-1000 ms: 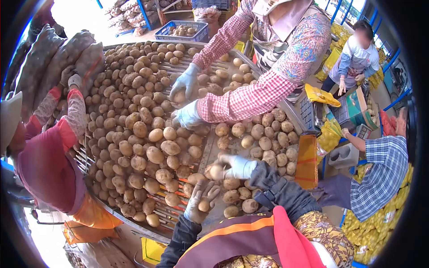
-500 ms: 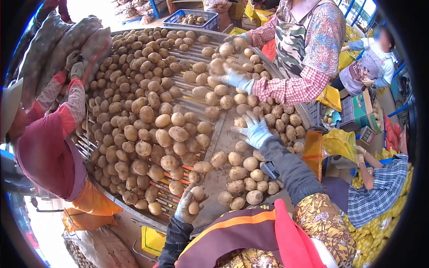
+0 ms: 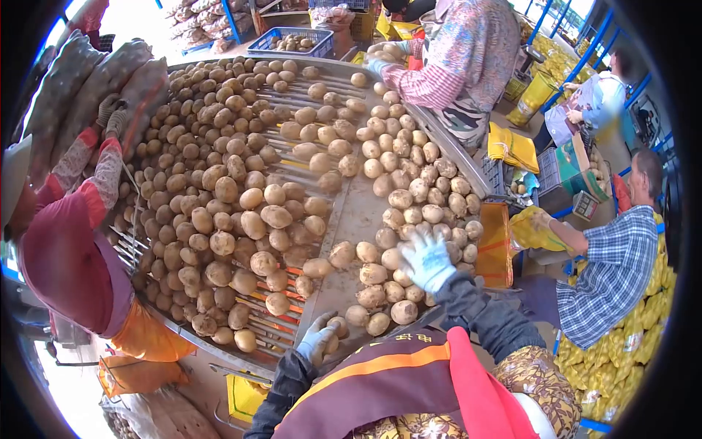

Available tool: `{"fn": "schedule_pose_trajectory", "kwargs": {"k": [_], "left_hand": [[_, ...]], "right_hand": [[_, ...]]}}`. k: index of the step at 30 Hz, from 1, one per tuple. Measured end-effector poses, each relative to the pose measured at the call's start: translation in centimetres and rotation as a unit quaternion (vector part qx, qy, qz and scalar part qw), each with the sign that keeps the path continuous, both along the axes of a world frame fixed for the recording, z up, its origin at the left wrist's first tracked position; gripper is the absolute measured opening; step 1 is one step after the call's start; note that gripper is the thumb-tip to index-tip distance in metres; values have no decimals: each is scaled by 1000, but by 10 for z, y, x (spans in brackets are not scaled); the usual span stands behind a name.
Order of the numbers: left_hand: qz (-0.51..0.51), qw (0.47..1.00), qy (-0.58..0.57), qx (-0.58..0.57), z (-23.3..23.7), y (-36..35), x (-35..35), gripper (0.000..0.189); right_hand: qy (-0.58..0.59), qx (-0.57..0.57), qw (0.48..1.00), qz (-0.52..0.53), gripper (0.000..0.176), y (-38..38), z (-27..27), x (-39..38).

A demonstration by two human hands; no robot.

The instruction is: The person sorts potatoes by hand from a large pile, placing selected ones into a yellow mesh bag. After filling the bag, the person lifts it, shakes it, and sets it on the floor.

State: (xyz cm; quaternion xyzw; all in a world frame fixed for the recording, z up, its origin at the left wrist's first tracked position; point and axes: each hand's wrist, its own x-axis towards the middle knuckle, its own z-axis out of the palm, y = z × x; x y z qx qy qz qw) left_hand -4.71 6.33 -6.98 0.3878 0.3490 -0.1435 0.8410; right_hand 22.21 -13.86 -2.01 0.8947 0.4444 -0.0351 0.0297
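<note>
Now the right hand [image 3: 428, 260] is empty. A second ago it held a potato near the middle of the tabletop [image 3: 357, 214]. Then it reached far out over the small heap [image 3: 413, 192], and it has since come part way back. Its fingers [image 3: 411, 242] are spread wide in the pale glove and grip nothing. It hangs just over the near end of that small heap. I think the potato it had now lies with the others there, so that one is done.

The left hand [image 3: 316, 341] has stayed low at the near edge of the tabletop. Its fingers curl around one potato [image 3: 338, 326], the same way as before. This potato looks a bit like an egg. Its long way seems to slant up and to the right, away from the person, but the glove hides part of it, so I cannot be sure.

The big heap [image 3: 219, 168] lies on the metal bars to the left. Across the tabletop, a co-worker's hands [image 3: 382, 53] have moved up to the far end. Another person in a red sleeve [image 3: 99, 164] stands at the left by the full sacks [image 3: 88, 80].
</note>
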Motion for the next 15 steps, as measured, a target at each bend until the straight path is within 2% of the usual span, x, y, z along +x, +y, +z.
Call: {"fn": "schedule_pose_trajectory", "kwargs": {"k": [1,4,8,12,15], "left_hand": [[-4,1000,0,27,-2,-3,7,62],[-49,997,16,64,0,-3,22,60],[-47,996,-8,76,-5,-5,33,57],[-50,995,-2,86,-2,-3,50,58],[0,996,-30,79,7,-10,67,53]], "right_hand": [[26,-29,999,38,55,-6,19,-20],[118,-59,990,57,61,-41,-17,-74],[70,-38,994,71,65,-63,-43,-65],[96,28,995,29,72,-69,-53,-61],[98,47,994,0,79,-67,-44,-50]]}}
